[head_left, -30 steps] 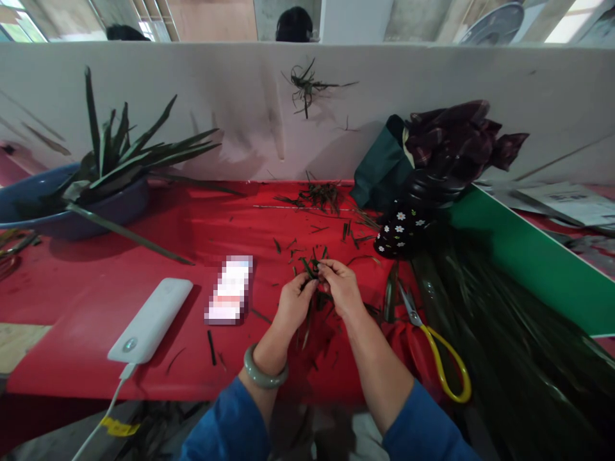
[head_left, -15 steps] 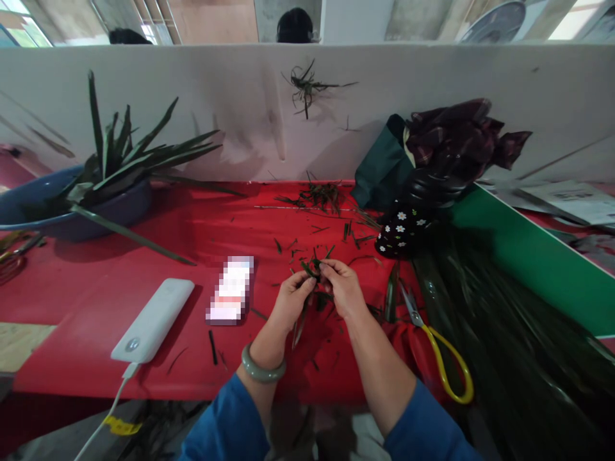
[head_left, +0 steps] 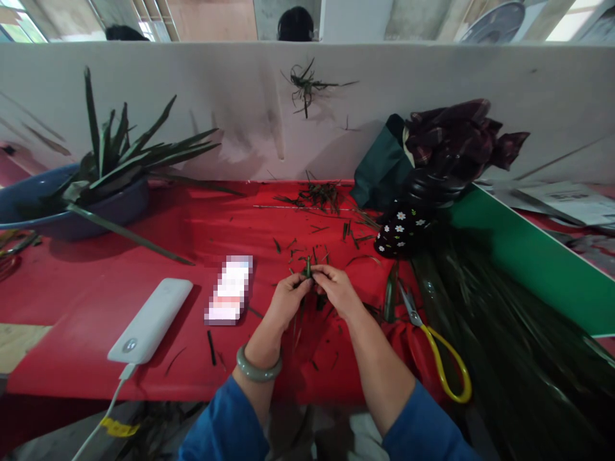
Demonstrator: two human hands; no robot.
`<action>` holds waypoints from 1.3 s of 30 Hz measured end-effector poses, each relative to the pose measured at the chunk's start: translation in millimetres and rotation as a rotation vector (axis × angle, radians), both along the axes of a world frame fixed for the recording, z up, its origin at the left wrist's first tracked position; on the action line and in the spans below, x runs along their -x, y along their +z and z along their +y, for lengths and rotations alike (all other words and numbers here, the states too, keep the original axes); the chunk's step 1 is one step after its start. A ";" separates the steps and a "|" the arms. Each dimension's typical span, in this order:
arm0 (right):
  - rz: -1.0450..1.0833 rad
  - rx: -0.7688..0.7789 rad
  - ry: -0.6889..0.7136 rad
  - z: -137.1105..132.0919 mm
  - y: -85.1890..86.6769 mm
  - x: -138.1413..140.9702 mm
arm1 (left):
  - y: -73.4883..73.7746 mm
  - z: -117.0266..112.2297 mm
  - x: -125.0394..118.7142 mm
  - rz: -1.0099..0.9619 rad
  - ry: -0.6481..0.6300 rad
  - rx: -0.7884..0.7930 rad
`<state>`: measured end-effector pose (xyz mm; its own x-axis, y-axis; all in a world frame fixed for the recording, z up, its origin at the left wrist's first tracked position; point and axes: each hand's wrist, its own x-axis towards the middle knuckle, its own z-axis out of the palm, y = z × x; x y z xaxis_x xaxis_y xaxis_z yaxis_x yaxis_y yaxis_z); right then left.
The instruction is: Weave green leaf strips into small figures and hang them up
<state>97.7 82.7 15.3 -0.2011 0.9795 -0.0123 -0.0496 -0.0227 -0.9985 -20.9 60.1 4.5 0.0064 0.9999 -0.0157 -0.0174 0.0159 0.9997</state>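
My left hand and my right hand meet over the red-covered table, fingertips pinched together on a small piece made of dark green leaf strips. Part of this leaf piece stands up between the fingers; the rest is hidden behind them. Thin strips hang below my left hand. Leaf scraps lie scattered just beyond the hands. To the right of my right forearm are a broad leaf piece and scissors with yellow handles.
At left a blue basin holds long leaves. A white power bank with a cable and a phone lie nearby. Long dark leaves cover the right side, beside a green panel and bags. A white partition stands behind.
The leaf piece has been turned, so its end now points up between the fingertips. My right hand has shifted slightly left and down, closer to my left hand.
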 end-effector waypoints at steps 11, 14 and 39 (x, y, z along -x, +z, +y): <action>-0.059 -0.008 -0.090 2.4 -9.6 0.6 | -2.3 0.4 -1.9 0.119 -0.025 -0.066; 0.170 0.100 -0.024 1.6 -4.4 -1.6 | 1.6 -0.6 -3.7 -0.052 -0.092 0.008; -0.645 -0.565 -0.229 -1.9 -3.8 -0.4 | 3.4 -4.2 -4.1 -0.114 -0.008 0.060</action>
<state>98.1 80.7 11.5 -0.1200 0.8890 0.4419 0.5838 0.4232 -0.6928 -16.9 55.9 7.9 0.0191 0.9970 -0.0747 -0.1305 0.0766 0.9885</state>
